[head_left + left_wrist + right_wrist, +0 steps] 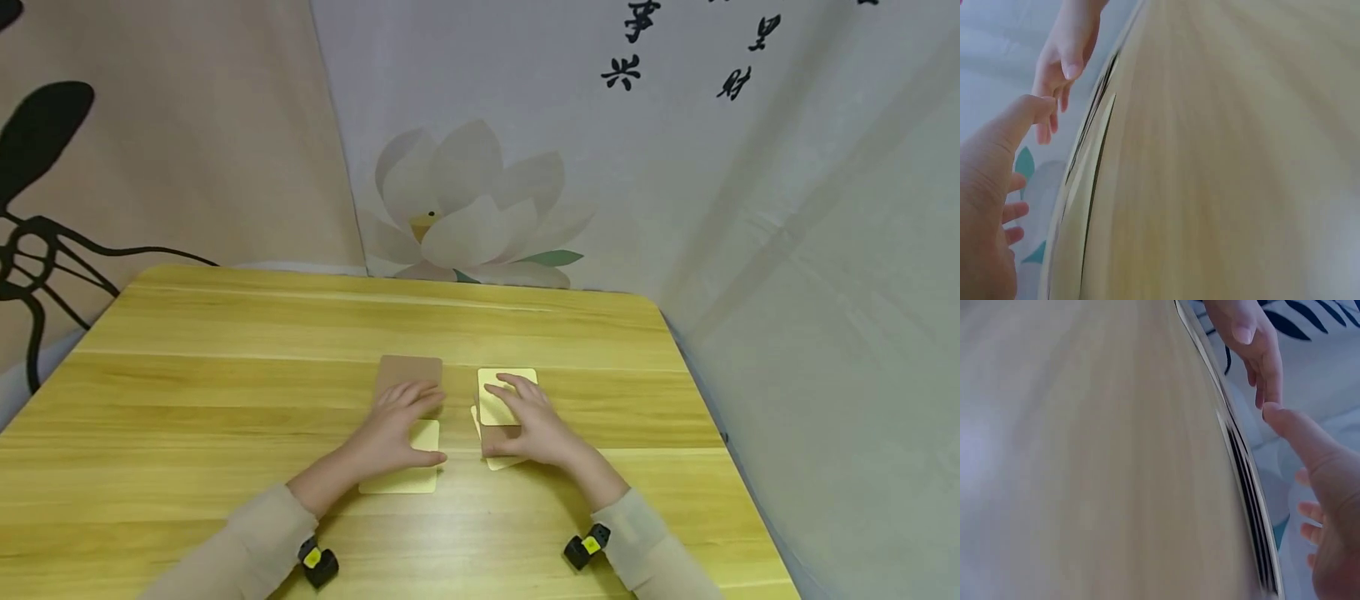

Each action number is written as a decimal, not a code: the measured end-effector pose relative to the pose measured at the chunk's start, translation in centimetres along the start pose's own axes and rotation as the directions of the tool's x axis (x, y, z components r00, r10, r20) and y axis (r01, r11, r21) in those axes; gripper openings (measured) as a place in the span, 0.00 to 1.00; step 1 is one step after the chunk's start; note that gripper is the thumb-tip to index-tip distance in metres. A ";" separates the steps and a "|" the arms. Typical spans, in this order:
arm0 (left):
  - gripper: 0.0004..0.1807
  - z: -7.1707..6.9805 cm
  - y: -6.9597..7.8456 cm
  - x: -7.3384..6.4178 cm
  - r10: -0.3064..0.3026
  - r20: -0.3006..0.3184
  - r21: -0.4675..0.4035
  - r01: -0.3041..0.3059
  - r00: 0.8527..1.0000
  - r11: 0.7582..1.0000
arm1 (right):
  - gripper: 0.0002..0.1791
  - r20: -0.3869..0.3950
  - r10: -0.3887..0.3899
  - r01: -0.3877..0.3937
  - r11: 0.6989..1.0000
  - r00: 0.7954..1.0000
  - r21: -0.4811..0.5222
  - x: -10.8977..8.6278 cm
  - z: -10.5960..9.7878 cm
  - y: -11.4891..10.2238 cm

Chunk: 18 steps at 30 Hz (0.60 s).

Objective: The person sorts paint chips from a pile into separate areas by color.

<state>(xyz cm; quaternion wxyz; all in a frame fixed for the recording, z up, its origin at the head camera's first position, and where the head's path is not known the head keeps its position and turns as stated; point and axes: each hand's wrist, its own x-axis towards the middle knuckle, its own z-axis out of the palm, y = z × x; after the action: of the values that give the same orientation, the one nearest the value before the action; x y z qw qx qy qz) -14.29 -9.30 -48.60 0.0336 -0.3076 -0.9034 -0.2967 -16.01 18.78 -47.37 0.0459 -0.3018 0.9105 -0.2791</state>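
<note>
My left hand [382, 437], thumb and fingers spread apart, hovers over two cards in the head view. One is a brown card [408, 368] on the far side; the other, a pale yellow card [401, 482], lies nearer. A bent pale card [1079, 231] shows edge-on in the left wrist view. To the right, my right hand [538, 433] is over a loose, overlapping pile: a yellow card [491, 415] on top, a brown card [493, 435] below and another yellow card [501, 464] at the bottom. Nothing is gripped by either hand.
The cards lie on a wood-grain table [225, 400] with rounded far corners. Behind it hangs a pale cloth [480, 83] printed with a flower and dark characters. Each wrist wears a small black camera, the left one [321, 568] and the right one [579, 552].
</note>
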 end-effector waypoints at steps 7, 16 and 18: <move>0.50 1.3 1.0 2.3 -0.021 0.023 -0.008 0.021 1.000 1.000 | 0.52 0.004 0.082 -0.082 0.997 0.997 0.004 -0.4 -1.3 2.5; 0.52 2.6 1.4 5.0 -0.092 0.081 0.008 0.092 0.992 0.996 | 0.53 0.033 0.092 -0.092 0.996 0.995 -0.006 -0.5 -2.4 5.0; 0.53 2.8 1.4 5.6 -0.089 0.080 0.019 0.088 0.993 0.996 | 0.54 0.043 0.098 -0.098 0.995 0.994 -0.011 -0.5 -2.6 5.4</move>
<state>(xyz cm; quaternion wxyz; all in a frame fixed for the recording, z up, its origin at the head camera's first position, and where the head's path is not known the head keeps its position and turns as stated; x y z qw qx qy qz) -17.64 -3.85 -48.85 -0.0140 -0.2787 -0.9191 -0.2782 -19.08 23.86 -48.10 0.0779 -0.2628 0.9242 -0.2659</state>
